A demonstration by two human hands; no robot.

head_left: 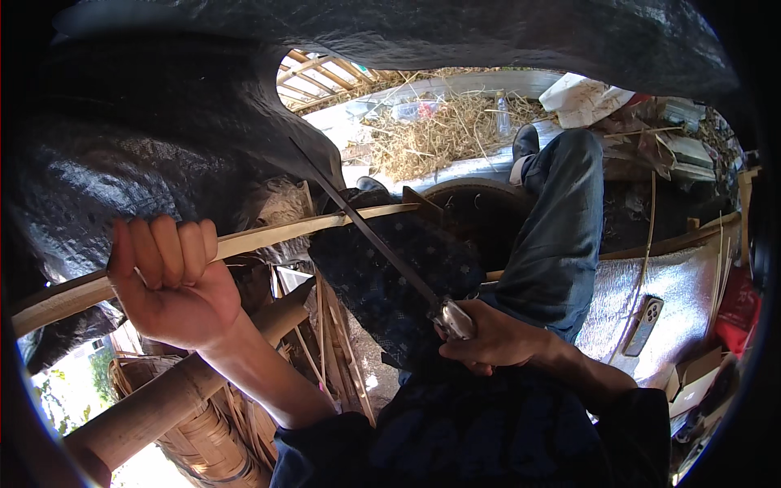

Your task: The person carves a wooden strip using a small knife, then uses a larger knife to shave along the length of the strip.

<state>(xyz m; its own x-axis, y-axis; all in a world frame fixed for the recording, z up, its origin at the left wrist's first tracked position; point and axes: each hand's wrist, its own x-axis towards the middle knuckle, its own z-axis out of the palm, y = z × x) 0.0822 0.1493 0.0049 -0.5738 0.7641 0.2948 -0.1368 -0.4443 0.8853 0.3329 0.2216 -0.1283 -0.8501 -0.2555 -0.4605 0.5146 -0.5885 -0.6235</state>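
Note:
A long, pale bamboo strip (pixel 281 232) slants across the left side, its far end over the dark patterned cloth (pixel 399 281) on my lap. My left hand (pixel 175 285) is closed around it, knuckles up. In my right hand (pixel 500 333) is the handle of a long knife with a narrow dark blade (pixel 394 259). The blade points away to the upper left and crosses the strip near its far end. Whether its edge touches the strip or only passes above, I cannot tell.
A thick bamboo pole (pixel 150 411) and bundled strips (pixel 215 439) stand at lower left. Black plastic sheeting (pixel 138 154) hangs at left and overhead. Straw (pixel 431 134) and a clear bottle (pixel 503 115) lie ahead. At right, a phone (pixel 643 325) rests on silvery sheeting (pixel 618 297).

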